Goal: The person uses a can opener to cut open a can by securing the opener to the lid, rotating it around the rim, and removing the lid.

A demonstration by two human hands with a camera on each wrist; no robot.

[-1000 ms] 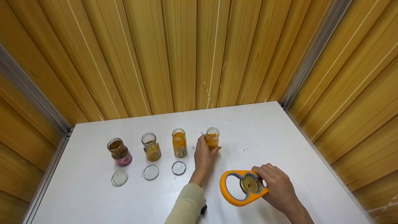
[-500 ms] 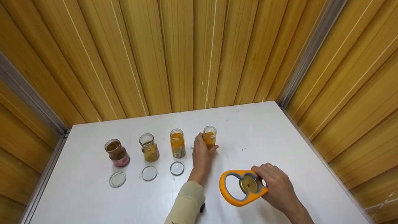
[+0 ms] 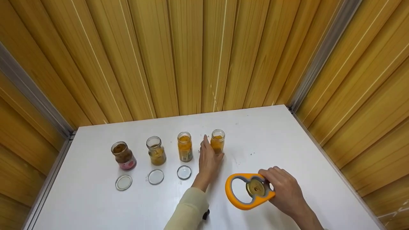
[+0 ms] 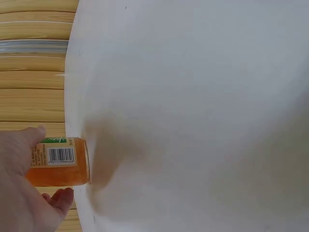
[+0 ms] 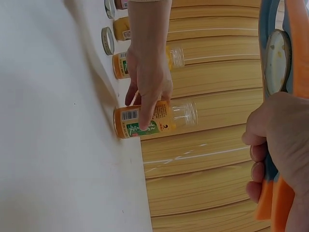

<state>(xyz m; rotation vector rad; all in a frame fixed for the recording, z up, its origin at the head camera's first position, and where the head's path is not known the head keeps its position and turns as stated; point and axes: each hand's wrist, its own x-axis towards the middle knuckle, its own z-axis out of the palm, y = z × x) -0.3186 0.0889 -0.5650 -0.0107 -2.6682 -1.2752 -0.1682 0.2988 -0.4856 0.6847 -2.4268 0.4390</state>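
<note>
My left hand (image 3: 209,161) is beside the rightmost open glass jar (image 3: 217,143), its fingers loosened and spread around the lower part. That jar stands upright on the table, holding orange contents. In the left wrist view, thumb and fingertips stand off from the sides of the jar (image 4: 67,162), near its barcode label. My right hand (image 3: 284,191) grips an orange and grey jar opener (image 3: 235,199) by its handle end, raised in front of me. Caught between the opener's grey inner edges is a gold metal lid (image 3: 256,187); its pale inside shows in the right wrist view.
To the left stand three more open jars: one with orange contents (image 3: 185,148), one yellowish (image 3: 156,151), one brown with a pink label (image 3: 124,156). Before them lie three lids (image 3: 184,172), (image 3: 156,177), (image 3: 123,182) on the white table (image 3: 96,210). Wood-patterned walls (image 3: 185,57) enclose it.
My left fingers have loosened from the jar; the forefinger now stands away from its side. My right hand still holds the opener with the lid in nearly the same place.
</note>
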